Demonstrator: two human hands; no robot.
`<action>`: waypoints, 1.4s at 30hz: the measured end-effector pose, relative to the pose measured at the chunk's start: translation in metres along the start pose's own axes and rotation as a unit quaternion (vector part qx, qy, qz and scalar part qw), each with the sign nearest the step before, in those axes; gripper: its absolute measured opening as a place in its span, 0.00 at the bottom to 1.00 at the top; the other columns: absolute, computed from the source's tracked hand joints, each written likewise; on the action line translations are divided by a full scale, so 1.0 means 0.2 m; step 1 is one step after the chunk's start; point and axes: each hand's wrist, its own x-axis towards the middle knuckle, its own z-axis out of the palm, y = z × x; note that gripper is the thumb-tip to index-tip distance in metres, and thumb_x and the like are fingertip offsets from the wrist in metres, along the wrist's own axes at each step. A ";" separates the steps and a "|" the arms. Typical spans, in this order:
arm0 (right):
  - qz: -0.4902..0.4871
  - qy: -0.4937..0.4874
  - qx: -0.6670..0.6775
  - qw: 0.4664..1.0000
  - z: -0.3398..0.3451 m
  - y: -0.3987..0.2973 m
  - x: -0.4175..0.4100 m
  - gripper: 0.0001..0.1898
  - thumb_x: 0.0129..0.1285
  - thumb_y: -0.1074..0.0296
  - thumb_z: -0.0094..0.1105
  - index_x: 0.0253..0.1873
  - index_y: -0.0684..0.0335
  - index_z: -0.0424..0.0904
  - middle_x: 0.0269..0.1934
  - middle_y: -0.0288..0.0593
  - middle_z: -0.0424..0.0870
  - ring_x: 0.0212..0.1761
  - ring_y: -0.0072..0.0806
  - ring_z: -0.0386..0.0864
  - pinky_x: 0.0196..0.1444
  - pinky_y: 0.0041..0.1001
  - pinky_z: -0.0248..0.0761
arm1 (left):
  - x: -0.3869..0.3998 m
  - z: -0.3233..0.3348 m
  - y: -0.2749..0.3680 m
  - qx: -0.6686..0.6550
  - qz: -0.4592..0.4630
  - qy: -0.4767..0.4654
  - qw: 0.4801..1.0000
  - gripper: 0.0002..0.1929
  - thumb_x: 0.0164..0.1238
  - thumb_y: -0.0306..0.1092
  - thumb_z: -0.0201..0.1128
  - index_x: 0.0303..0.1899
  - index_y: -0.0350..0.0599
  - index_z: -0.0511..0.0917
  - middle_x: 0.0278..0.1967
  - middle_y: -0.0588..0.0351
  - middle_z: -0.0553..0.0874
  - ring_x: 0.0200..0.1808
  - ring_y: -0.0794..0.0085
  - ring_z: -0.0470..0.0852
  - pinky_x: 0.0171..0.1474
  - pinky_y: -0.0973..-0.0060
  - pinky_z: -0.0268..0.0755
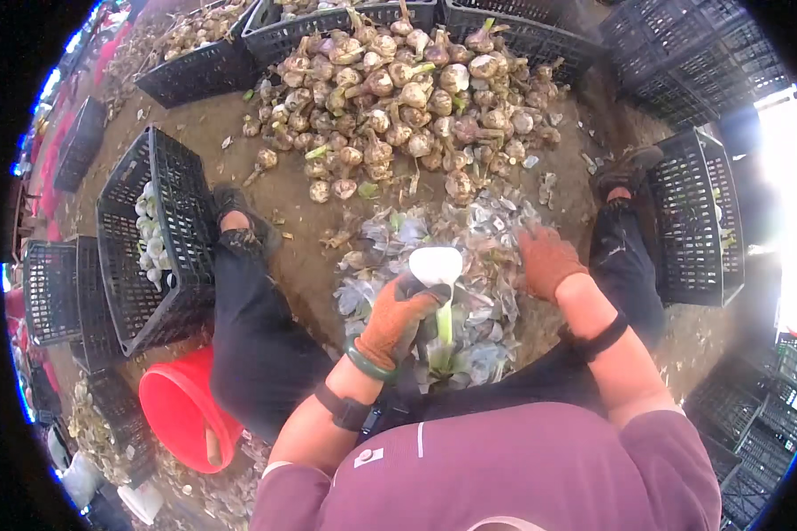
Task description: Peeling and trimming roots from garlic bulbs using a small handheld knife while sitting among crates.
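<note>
My left hand (398, 315), in an orange and dark work glove, is closed around the neck of a peeled white garlic bulb (436, 264). The bulb points away from me, and its pale green stalk (444, 323) hangs down towards my lap. To the right, my right hand (546, 262) in an orange glove is over the edge of a litter of papery garlic skins (485, 312). Its fingertips are blurred, so I cannot tell whether they hold anything. Beyond both hands lies a large heap of unpeeled garlic bulbs (405, 99) with dirty skins and short stalks.
By my left leg, a black plastic crate (186, 179) holds peeled garlic. Another black crate (684, 219) stands beyond my right leg. A red bucket (173, 405) leans at my left hip, with a handle-like piece inside. More crates (332, 36) line the heap's far side.
</note>
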 end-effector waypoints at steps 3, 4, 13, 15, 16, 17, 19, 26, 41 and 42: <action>-0.098 0.061 0.214 0.970 -0.01 -0.05 -0.03 0.42 0.58 0.52 0.66 0.71 0.64 0.54 0.70 0.58 0.58 0.66 0.48 0.68 0.64 0.41 0.64 | 0.03 0.03 -0.02 0.044 0.032 0.035 0.998 0.19 0.62 0.30 0.62 0.54 0.38 0.76 0.45 0.58 0.83 0.46 0.78 0.78 0.49 0.78 0.70; -0.139 0.036 0.387 0.911 0.00 -0.09 -0.04 0.41 0.59 0.53 0.65 0.71 0.64 0.54 0.68 0.56 0.62 0.65 0.44 0.69 0.64 0.39 0.65 | 0.05 0.06 -0.03 0.105 0.038 0.048 0.993 0.19 0.62 0.31 0.62 0.55 0.38 0.76 0.45 0.57 0.83 0.46 0.77 0.79 0.49 0.78 0.70; -0.089 0.139 0.957 0.237 -0.24 0.27 -0.05 0.24 0.65 0.54 0.58 0.60 0.65 0.71 0.52 0.48 0.77 0.50 0.35 0.78 0.50 0.29 0.76 | 0.08 -0.02 -0.17 0.062 -0.110 -0.007 0.992 0.20 0.69 0.31 0.52 0.60 0.34 0.69 0.39 0.50 0.85 0.24 0.74 0.81 0.26 0.78 0.72; -0.347 0.190 0.902 0.174 -0.39 0.57 -0.15 0.30 0.66 0.47 0.53 0.64 0.66 0.68 0.60 0.53 0.74 0.57 0.43 0.76 0.54 0.34 0.76 | 0.08 -0.04 -0.25 0.078 -0.179 -0.037 0.980 0.21 0.66 0.32 0.55 0.59 0.36 0.70 0.42 0.50 0.84 0.35 0.73 0.82 0.35 0.78 0.74; -0.334 0.253 0.895 0.153 -0.42 0.64 -0.12 0.30 0.66 0.47 0.53 0.64 0.66 0.68 0.61 0.53 0.74 0.57 0.42 0.76 0.55 0.37 0.75 | 0.07 -0.05 -0.30 0.082 -0.185 -0.058 0.978 0.21 0.63 0.33 0.57 0.58 0.36 0.72 0.43 0.50 0.84 0.36 0.73 0.82 0.37 0.77 0.74; -0.305 0.347 0.879 0.117 -0.44 0.69 -0.09 0.31 0.66 0.46 0.54 0.64 0.66 0.69 0.61 0.53 0.74 0.58 0.41 0.76 0.57 0.39 0.73 | 0.07 -0.05 -0.34 0.086 -0.190 -0.081 0.975 0.22 0.61 0.34 0.58 0.57 0.37 0.73 0.45 0.50 0.84 0.37 0.72 0.81 0.39 0.76 0.74; -0.224 0.217 0.866 0.390 -0.37 0.62 0.14 0.26 0.67 0.51 0.53 0.62 0.64 0.72 0.60 0.52 0.76 0.59 0.41 0.76 0.56 0.40 0.71 | 0.03 -0.07 -0.42 0.163 -0.159 -0.129 0.965 0.21 0.62 0.34 0.57 0.56 0.37 0.73 0.44 0.49 0.84 0.42 0.68 0.82 0.45 0.73 0.74; -0.048 0.062 0.088 0.993 0.11 -0.07 0.99 0.24 0.62 0.63 0.54 0.64 0.55 0.70 0.59 0.57 0.74 0.59 0.49 0.75 0.60 0.37 0.69 | 0.10 -0.13 -0.32 0.258 -0.183 -0.098 0.943 0.21 0.63 0.32 0.56 0.57 0.40 0.76 0.47 0.48 0.83 0.48 0.69 0.80 0.55 0.71 0.70; -0.020 -0.040 0.924 0.381 0.06 -0.10 0.50 0.20 0.66 0.61 0.58 0.59 0.64 0.69 0.45 0.40 0.77 0.46 0.26 0.76 0.56 0.31 0.72 | 0.26 -0.02 -0.12 0.168 0.022 0.063 0.983 0.18 0.65 0.34 0.58 0.55 0.37 0.78 0.43 0.50 0.86 0.43 0.71 0.81 0.49 0.73 0.72; -0.061 -0.076 0.954 0.285 0.05 -0.15 0.41 0.19 0.67 0.63 0.56 0.59 0.64 0.69 0.44 0.38 0.76 0.45 0.24 0.75 0.55 0.31 0.72 | 0.26 0.00 -0.10 0.130 0.031 0.066 0.989 0.18 0.65 0.33 0.57 0.54 0.38 0.78 0.41 0.53 0.86 0.39 0.76 0.80 0.45 0.75 0.72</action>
